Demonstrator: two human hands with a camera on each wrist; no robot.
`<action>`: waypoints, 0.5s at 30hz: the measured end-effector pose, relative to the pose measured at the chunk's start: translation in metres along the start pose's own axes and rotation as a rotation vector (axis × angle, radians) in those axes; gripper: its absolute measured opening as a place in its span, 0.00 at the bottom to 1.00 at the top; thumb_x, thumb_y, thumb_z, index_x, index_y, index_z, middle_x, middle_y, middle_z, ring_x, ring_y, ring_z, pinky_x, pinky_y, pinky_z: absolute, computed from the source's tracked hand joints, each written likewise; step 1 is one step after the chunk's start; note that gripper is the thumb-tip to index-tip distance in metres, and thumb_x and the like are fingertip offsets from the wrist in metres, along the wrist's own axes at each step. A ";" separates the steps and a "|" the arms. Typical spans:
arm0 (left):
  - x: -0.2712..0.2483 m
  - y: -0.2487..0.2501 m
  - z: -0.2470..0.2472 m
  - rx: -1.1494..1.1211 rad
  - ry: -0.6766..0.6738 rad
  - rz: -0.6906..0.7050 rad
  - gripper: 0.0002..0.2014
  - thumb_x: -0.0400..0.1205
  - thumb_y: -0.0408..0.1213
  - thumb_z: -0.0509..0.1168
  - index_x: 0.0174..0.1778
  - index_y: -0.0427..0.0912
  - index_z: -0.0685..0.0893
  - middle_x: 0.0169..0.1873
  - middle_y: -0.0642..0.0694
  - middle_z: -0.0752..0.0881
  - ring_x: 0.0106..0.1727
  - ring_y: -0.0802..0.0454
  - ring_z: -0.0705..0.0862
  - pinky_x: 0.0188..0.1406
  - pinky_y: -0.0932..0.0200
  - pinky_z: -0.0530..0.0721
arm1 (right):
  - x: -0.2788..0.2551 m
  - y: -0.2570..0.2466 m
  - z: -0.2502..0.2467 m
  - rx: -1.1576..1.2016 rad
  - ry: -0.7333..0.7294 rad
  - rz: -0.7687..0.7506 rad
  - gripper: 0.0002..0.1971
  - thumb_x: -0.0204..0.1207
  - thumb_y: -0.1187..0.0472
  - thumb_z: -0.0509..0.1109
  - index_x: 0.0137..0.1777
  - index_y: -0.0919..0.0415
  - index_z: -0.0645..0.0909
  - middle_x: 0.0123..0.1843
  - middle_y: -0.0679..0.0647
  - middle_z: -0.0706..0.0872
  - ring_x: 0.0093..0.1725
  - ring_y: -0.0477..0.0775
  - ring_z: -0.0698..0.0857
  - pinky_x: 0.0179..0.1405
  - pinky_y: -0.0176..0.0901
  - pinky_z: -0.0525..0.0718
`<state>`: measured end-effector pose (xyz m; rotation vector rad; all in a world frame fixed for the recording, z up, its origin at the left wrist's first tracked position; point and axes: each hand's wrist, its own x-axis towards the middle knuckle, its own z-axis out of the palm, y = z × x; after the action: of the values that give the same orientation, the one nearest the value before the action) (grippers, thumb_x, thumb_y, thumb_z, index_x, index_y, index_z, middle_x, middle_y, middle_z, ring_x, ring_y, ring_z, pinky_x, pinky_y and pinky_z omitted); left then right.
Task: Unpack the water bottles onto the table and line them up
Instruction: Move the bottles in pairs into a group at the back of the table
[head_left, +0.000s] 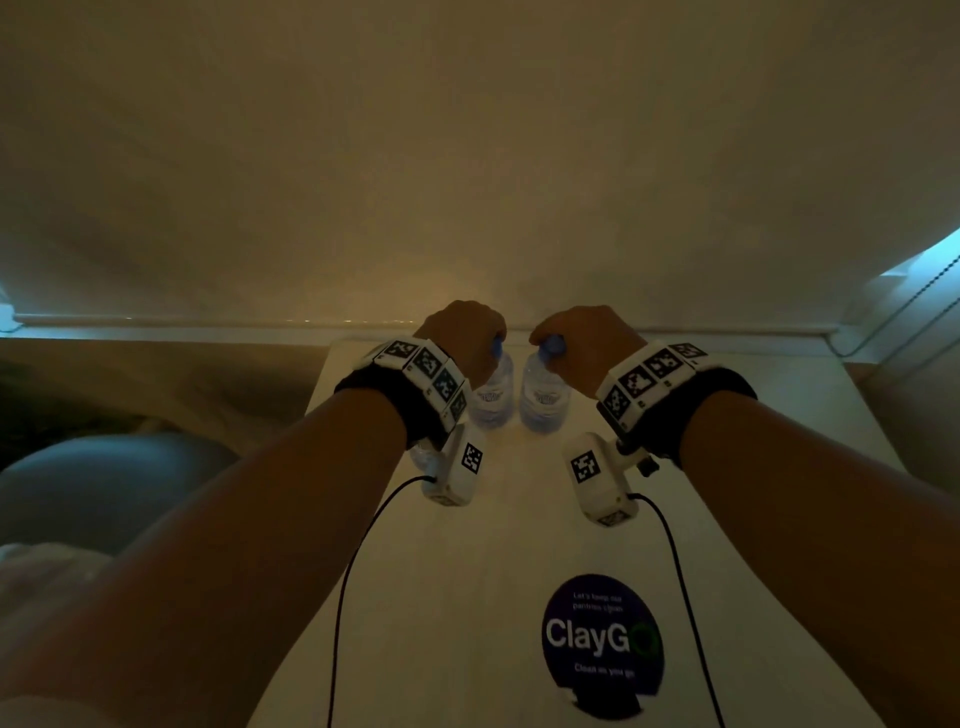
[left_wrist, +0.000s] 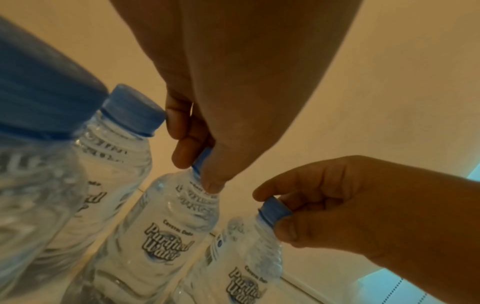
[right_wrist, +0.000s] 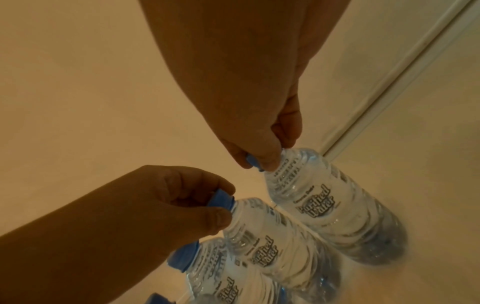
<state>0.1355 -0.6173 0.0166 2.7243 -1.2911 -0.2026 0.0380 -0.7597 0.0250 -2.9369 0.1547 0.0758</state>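
Two clear water bottles with blue caps stand upright side by side at the far end of the white table (head_left: 753, 415). My left hand (head_left: 485, 343) pinches the cap of the left bottle (head_left: 491, 400). My right hand (head_left: 550, 343) pinches the cap of the right bottle (head_left: 543, 405). In the left wrist view my fingertips (left_wrist: 182, 156) close on the cap above the "Purified Water" label (left_wrist: 166, 244). Two more bottles (left_wrist: 114, 164) stand in a row behind it. The right wrist view shows my right hand's bottle (right_wrist: 324, 205) nearest the wall.
A third bottle (head_left: 421, 457) is mostly hidden under my left wrist. A round dark "ClayGo" sticker (head_left: 602, 644) lies on the near part of the table. A pale wall with a rail (head_left: 208, 322) runs behind. A grey rounded object (head_left: 104, 483) sits left of the table.
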 end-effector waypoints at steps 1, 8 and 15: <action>0.001 -0.001 0.001 -0.005 0.006 0.007 0.13 0.79 0.36 0.59 0.53 0.40 0.86 0.51 0.39 0.88 0.50 0.39 0.85 0.51 0.47 0.86 | 0.001 -0.001 0.000 0.007 0.003 -0.002 0.17 0.78 0.61 0.64 0.66 0.61 0.80 0.68 0.59 0.83 0.66 0.59 0.80 0.66 0.45 0.74; 0.004 -0.001 0.002 0.013 0.003 0.020 0.14 0.79 0.36 0.60 0.56 0.39 0.87 0.54 0.37 0.87 0.53 0.38 0.85 0.53 0.45 0.86 | 0.001 -0.010 -0.003 0.040 -0.002 -0.003 0.15 0.77 0.64 0.64 0.61 0.66 0.83 0.63 0.63 0.85 0.63 0.63 0.82 0.66 0.53 0.78; 0.002 -0.001 0.002 0.030 -0.001 0.007 0.13 0.79 0.35 0.62 0.56 0.39 0.86 0.54 0.37 0.87 0.54 0.37 0.85 0.54 0.43 0.86 | 0.001 -0.012 -0.003 0.083 0.025 0.011 0.16 0.77 0.63 0.66 0.64 0.63 0.82 0.66 0.60 0.85 0.65 0.60 0.81 0.67 0.48 0.76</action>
<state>0.1370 -0.6183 0.0140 2.7449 -1.3138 -0.1849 0.0400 -0.7487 0.0298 -2.8554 0.1727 0.0336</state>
